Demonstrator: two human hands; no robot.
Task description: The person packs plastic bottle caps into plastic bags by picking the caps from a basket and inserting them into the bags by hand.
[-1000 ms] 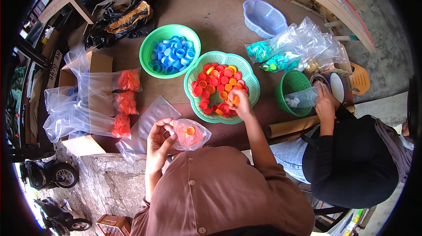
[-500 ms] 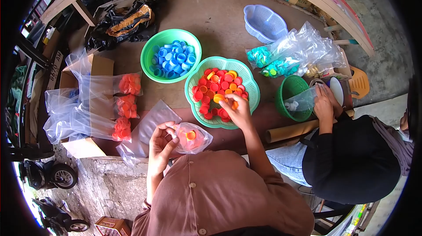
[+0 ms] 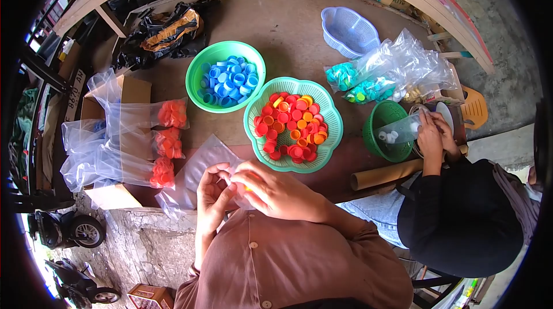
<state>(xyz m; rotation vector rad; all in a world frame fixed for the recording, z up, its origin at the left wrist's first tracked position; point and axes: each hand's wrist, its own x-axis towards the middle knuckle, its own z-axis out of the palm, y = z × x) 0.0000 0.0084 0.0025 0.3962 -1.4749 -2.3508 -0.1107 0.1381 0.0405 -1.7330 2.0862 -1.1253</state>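
My left hand (image 3: 214,196) pinches the edge of a small clear plastic bag (image 3: 244,202) in front of my chest. Over the bag's mouth is my right hand (image 3: 279,191), its fingers curled downward. A bit of orange bottle cap (image 3: 248,188) shows at those fingers; the hand hides most of the bag and its contents. Just beyond the hands stands a mint-green basket (image 3: 334,142) of red and orange bottle caps (image 3: 296,115). A flat clear plastic bag (image 3: 199,168) lies on the table left of it.
Behind the basket, a green bowl (image 3: 193,93) holds blue caps. Filled bags of red caps (image 3: 171,143) lean from a cardboard box (image 3: 135,93) at left. At right, a co-worker's hands (image 3: 433,136) hold a bag of white caps by a green basket (image 3: 374,142). A lilac basket (image 3: 348,32) sits behind.
My right hand has moved from above the basket, with orange cap in its fingers, down and left to the bag. My left hand stays at the bag's edge.
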